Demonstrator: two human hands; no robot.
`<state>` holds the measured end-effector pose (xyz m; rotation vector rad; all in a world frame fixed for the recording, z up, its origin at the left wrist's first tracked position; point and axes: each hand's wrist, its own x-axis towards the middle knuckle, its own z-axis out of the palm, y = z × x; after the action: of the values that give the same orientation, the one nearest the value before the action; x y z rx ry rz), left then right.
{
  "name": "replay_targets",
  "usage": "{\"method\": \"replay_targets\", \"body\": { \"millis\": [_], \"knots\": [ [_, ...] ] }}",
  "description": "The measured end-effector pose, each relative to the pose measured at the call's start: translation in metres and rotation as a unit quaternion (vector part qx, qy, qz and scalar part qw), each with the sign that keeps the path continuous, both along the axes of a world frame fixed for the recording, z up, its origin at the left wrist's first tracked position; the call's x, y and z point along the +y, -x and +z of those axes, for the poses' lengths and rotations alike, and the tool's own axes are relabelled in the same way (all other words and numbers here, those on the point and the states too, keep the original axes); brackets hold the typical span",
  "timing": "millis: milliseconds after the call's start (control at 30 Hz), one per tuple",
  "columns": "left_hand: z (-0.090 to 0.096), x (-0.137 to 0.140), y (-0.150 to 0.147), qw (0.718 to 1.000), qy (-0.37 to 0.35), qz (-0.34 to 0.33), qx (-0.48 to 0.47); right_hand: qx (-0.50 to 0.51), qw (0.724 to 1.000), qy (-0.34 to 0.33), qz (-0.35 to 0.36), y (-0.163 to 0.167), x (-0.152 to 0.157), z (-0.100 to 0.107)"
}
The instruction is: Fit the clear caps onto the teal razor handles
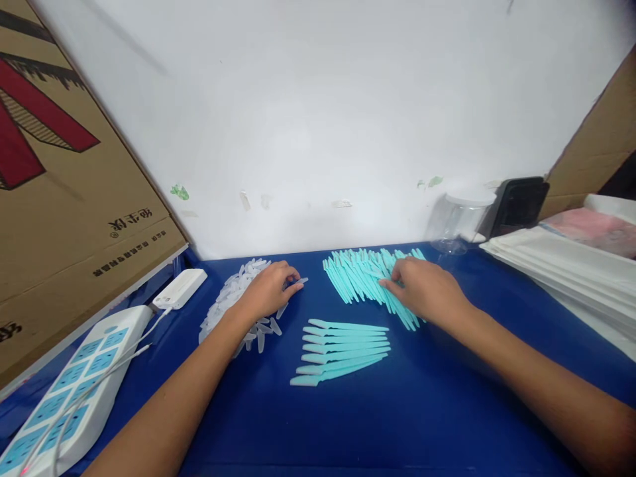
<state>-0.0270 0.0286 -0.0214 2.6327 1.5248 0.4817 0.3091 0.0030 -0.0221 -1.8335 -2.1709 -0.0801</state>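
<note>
My left hand (273, 286) is over a pile of small translucent plastic caps (228, 298). Its thumb and fingers are pinched on one clear cap (303, 281), whose tip sticks out to the right. On the right, my right hand (422, 281) reaches into a heap of turquoise eyebrow razors (348, 275). Its thumb and fingertips close on a razor (376, 270) at the top of the heap, partly hidden by the fingers. Nearer to me, a row of several eyebrow razors (342, 348) lies side by side on the blue table, blade ends to the left.
A white power strip (94, 377) with cables and a white adapter (179, 289) lie at the left, beside a large cardboard box (74, 199). At the back right stand a clear lidded jar (460, 222) and a black object (519, 205). White stacked trays (561, 278) sit at the right.
</note>
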Motion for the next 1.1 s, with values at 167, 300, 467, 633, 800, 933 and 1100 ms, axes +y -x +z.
{"method": "replay_targets", "body": {
  "millis": [167,300,467,633,800,933,1100],
  "knots": [
    [-0.002,0.0,-0.002,1.0,-0.005,0.005,-0.006,0.001,1.0,0.009,-0.002,0.004,-0.002,0.003],
    [-0.002,-0.001,-0.005,1.0,-0.01,0.01,-0.012,-0.012,1.0,0.019,-0.01,0.006,-0.008,0.007],
    [-0.001,-0.002,-0.007,1.0,-0.008,0.01,-0.017,-0.041,0.998,0.042,-0.015,0.005,-0.012,0.01],
    [0.0,-0.003,-0.008,1.0,-0.007,0.013,-0.016,-0.054,0.997,0.058,0.002,0.006,-0.011,0.01],
    [0.0,-0.004,-0.007,1.0,-0.005,0.014,-0.022,-0.049,0.996,0.078,0.012,0.009,-0.012,0.013],
    [0.0,-0.003,-0.007,1.0,-0.003,0.011,-0.025,-0.038,0.995,0.083,0.03,0.01,-0.011,0.011],
    [-0.002,-0.003,-0.008,0.999,-0.003,0.013,-0.031,0.015,0.996,-0.005,0.084,0.007,-0.007,0.006]
  ]
}}
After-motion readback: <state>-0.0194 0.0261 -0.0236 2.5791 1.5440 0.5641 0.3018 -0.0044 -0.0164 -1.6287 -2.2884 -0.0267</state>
